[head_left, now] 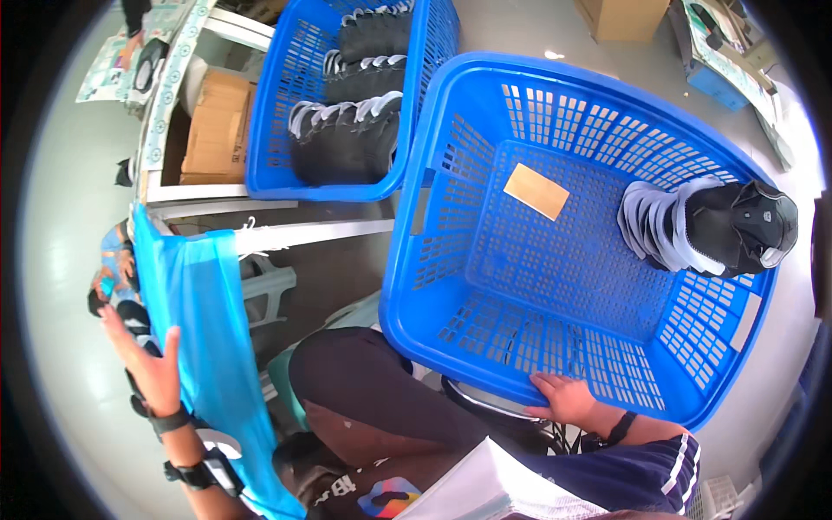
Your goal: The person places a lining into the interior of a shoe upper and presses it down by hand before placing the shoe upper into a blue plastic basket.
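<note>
My right hand grips the near rim of a large blue plastic basket, its fingers closed over the edge. Inside, at the right end, is a nested stack of black pieces with pale grey curved edges, which look like shoe uppers. A tan rectangular piece of card lies flat on the basket's floor. On the left, my left hand is raised with fingers spread and nothing in it, beside a bright blue cloth hanging over a table edge.
A second blue basket behind holds several rows of similar black pieces. Left of it, a cardboard box sits in a white-framed table. Another person is at the far left. A second carton and a cluttered table stand farther back.
</note>
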`<act>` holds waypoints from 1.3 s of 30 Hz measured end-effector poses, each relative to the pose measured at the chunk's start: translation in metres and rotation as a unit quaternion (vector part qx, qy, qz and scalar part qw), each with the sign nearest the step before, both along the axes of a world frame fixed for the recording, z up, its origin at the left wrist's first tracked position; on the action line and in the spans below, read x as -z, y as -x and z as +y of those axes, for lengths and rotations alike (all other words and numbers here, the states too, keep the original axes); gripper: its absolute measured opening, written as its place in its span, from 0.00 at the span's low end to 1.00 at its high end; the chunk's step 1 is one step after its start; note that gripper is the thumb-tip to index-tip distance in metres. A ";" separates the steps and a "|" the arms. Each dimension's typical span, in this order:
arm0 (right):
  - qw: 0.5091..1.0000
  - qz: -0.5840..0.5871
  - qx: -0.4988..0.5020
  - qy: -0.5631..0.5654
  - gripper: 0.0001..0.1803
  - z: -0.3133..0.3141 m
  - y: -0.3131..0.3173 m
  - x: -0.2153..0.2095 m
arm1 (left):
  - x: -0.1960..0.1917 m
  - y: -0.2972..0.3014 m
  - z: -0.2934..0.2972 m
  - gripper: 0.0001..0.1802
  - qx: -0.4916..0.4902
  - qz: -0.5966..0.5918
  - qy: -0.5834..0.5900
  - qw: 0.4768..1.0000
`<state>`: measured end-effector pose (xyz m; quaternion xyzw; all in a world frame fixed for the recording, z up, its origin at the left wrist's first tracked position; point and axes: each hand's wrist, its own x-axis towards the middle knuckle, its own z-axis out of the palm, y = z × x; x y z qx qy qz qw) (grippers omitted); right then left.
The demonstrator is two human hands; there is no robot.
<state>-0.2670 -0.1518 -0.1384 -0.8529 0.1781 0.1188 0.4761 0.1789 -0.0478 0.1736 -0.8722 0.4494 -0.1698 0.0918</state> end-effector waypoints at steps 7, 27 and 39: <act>0.999 -0.024 -0.010 0.019 0.33 0.008 -0.003 0.014 | 0.026 -0.060 0.075 0.54 -0.098 -0.003 -0.098 0.990; 0.974 0.147 -0.101 0.136 0.34 0.008 -0.017 0.000 | 0.015 -0.006 0.092 0.34 0.164 0.307 0.428 0.834; 0.913 -0.136 0.328 -0.200 0.33 -0.042 -0.144 -0.117 | -0.041 0.115 0.277 0.34 0.252 0.523 0.604 0.547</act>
